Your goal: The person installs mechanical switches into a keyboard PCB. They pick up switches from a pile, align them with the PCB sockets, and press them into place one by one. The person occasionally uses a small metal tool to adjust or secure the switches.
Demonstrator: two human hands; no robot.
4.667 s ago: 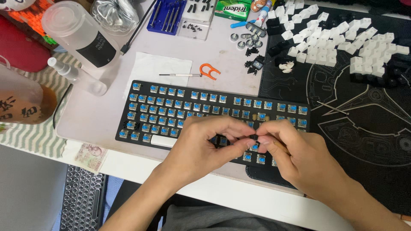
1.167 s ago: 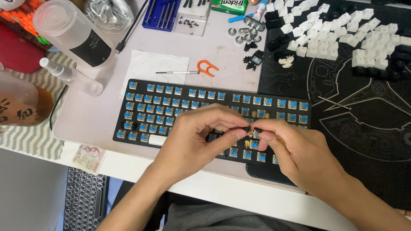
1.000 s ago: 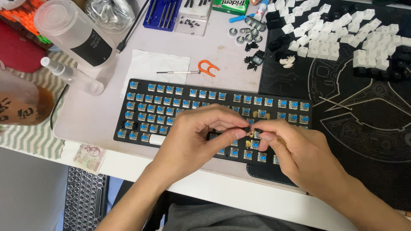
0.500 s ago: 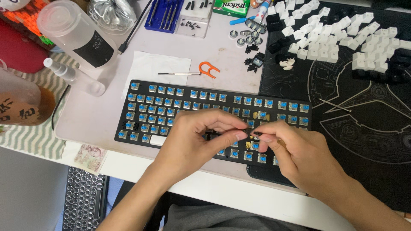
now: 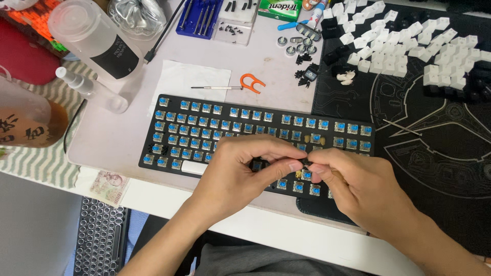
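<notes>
1. Black keyboard (image 5: 204, 134) with its caps off lies on the desk; blue-stemmed switches stand in rows; both hands meet over its lower middle rows.
2. Left hand (image 5: 240, 176) is pinched shut on a small black switch (image 5: 257, 164); right hand (image 5: 358, 186) closes its fingertips on the same small part; what exactly it grips I cannot tell.
3. Risk, as I judge it: the tiny part could slip and drop among the switches; a skewed squeeze could bend thin pins.
4. Loose white keycaps (image 5: 399, 46) lie well apart.

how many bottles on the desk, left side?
3, all at the left. A large clear bottle with a dark label near the top, a small spray bottle lying below it, and an amber-filled bottle cut by the left edge. More may sit out of frame.
</notes>
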